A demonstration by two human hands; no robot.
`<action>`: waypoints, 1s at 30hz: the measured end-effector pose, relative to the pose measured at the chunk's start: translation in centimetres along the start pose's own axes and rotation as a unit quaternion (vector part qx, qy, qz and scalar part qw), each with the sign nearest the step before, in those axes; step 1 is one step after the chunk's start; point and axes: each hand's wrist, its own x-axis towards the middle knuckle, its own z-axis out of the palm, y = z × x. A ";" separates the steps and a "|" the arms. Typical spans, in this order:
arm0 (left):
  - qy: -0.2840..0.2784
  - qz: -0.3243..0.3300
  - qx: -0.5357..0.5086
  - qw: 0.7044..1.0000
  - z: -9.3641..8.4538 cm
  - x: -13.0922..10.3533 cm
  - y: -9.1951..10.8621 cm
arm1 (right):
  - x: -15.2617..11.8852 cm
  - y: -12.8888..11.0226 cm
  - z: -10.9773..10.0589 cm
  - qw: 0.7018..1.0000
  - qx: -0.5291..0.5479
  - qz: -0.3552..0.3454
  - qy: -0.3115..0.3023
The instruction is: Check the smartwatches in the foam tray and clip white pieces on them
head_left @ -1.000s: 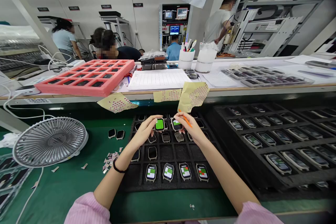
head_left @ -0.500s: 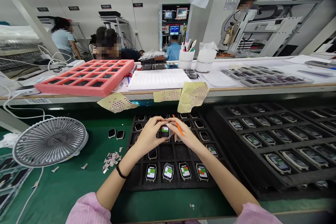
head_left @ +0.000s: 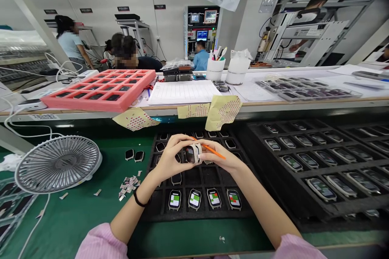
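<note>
Above the black foam tray (head_left: 209, 213), my left hand (head_left: 173, 156) grips a strapless smartwatch (head_left: 191, 154) between thumb and fingers. The watch is tilted, showing its dark screen and its pale side edge. My right hand (head_left: 217, 156) is closed around a thin orange pen-like stick (head_left: 214, 151), and its fingertips touch the right side of the watch. Whether the stick's tip meets the watch is hidden by the fingers. Several more watches lie in the tray's compartments; the front row, such as one watch (head_left: 194, 199), has lit green-and-white screens.
A second black foam tray of watches (head_left: 304, 178) lies to the right. On the left are a grey fan (head_left: 57, 164), two loose watches (head_left: 134, 155) and a pile of small scraps (head_left: 129, 186). A pink foam tray (head_left: 127, 99) sits on the shelf; several people work beyond.
The watch has turned in my hands, so its lit screen now looks dark and its side edge shows. The orange stick has swung to a flatter angle, pointing right.
</note>
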 end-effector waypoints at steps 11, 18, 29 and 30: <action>0.006 0.017 -0.006 1.000 0.0 0.0 0.2 | -0.2 -0.2 0.8 0.999 0.038 0.015 0.014; 0.013 0.051 0.005 0.999 0.2 0.0 0.2 | -0.3 0.4 1.8 0.998 0.046 0.010 0.044; 0.022 0.028 -0.012 0.999 -0.3 0.0 0.8 | -0.6 -0.3 1.4 0.999 0.050 0.005 -0.019; 0.023 0.026 -0.012 0.999 -0.3 0.0 0.8 | -0.6 -0.4 1.4 0.998 0.054 0.007 -0.020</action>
